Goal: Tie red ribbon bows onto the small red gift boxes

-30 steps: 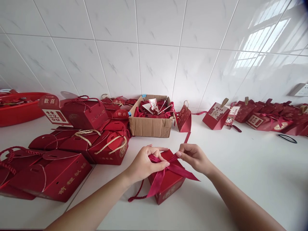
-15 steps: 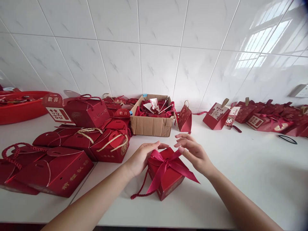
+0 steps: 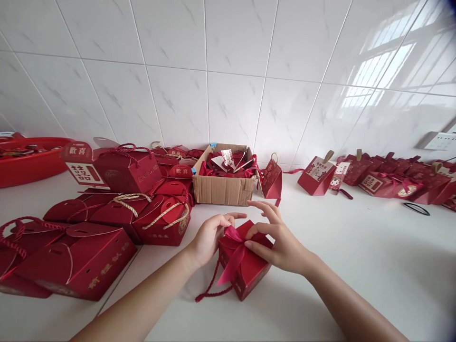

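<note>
A small red gift box (image 3: 246, 280) sits on the white table in front of me, with a crimson ribbon bow (image 3: 233, 266) on its top. My left hand (image 3: 210, 237) is at the box's left side, thumb and finger pinching the bow's left loop. From the right, my right hand (image 3: 276, 237) pinches the ribbon near the knot between thumb and forefinger, its other fingers raised. The bow's right part is mostly hidden behind those fingers. A dark red cord (image 3: 210, 295) hangs from the box's left side onto the table.
Several red boxes with rope handles (image 3: 76, 256) crowd the left. A cardboard box (image 3: 223, 190) of ribbons and cards stands behind my hands. Smaller red boxes (image 3: 317, 178) line the right, by a black loop (image 3: 416, 208). A red basin (image 3: 32, 164) is far left, against the tiled wall.
My right hand has moved left and down from beside the bow onto the ribbon near the knot, closing thumb and forefinger. My left hand now pinches the left loop. The view has shifted slightly.
</note>
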`<state>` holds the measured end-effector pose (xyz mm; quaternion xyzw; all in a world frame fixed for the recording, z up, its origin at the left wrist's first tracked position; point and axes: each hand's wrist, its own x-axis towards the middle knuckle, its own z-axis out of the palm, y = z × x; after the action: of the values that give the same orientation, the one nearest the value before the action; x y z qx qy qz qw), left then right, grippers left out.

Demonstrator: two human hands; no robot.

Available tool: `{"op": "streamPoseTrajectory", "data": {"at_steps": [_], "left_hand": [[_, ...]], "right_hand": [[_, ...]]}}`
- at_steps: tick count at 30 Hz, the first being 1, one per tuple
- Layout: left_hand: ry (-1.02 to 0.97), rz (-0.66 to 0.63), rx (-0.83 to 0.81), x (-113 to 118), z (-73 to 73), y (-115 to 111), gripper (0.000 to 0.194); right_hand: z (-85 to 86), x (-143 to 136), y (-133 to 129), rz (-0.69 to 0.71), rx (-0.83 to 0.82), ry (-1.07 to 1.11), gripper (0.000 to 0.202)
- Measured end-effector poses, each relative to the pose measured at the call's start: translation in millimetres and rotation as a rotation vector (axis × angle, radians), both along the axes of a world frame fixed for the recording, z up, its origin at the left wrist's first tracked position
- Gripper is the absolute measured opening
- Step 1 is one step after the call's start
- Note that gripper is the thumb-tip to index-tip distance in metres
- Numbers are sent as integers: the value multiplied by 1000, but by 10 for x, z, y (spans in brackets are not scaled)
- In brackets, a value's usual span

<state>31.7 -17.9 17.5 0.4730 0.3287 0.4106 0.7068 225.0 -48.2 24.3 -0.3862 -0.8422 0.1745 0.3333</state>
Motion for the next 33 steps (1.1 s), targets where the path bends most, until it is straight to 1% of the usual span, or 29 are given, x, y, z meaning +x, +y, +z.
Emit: {"op": "streamPoseTrajectory", "data": {"at_steps": [3,5,8,10,11,13,15,16,17,18,19,20,21,23,25,27,29,31,32,33], "left_hand": [[59,2,33,5,13,-10,23],[146,26,86,19,30,-21,25],[329,163,231,45,42,-29,25],[413,263,295,51,28,-22,25],[435,285,307,49,14,-15,27],[455,289,303,40,-22,3,31],[470,288,289,28,-57,25,31],[482,296,278,24,-71,38,31],[495,311,262,21,-83,51,31],[508,327,243,18,-91,64,31],[518,337,226,16,-97,76,31],[523,342,213,14,-101,86,31],[523,342,207,11,-104,92,31],[526,335,218,7,-112,93,31],[551,334,261,10,-127,73,29],[597,346,364,22,-143,39,25],[659,375,534,36,-139,-2,23],[707,417,674,30,-74,-44,18],[713,435,691,11,-7,-66,16],[703,447,665,-24,86,-88,14]], "right_hand": [[-15,-19,-6,-24,-48,30,11],[-25,-38,-12,-33,-60,34,10],[-24,-38,-21,-43,-54,7,9],[-9,17,-11,-62,-33,-33,8],[0,70,7,-77,-19,-60,8],[18,227,75,-130,4,-138,8],[25,435,186,-278,41,-226,10],[24,543,251,-448,111,-236,11],[19,645,318,-714,239,-192,12],[9,734,382,-928,376,-116,12],[-4,805,439,-1044,490,-43,13],[-24,855,488,-1110,576,30,14],[-51,883,529,-1132,634,84,15],[-132,883,587,-1106,677,123,16],[-256,830,630,-1058,659,83,16],[-424,752,670,-980,602,7,17],[-617,671,710,-877,516,-76,17],[-807,600,748,-778,425,-133,20],[-890,571,764,-737,388,-146,21],[-960,548,778,-702,356,-149,21]]}}
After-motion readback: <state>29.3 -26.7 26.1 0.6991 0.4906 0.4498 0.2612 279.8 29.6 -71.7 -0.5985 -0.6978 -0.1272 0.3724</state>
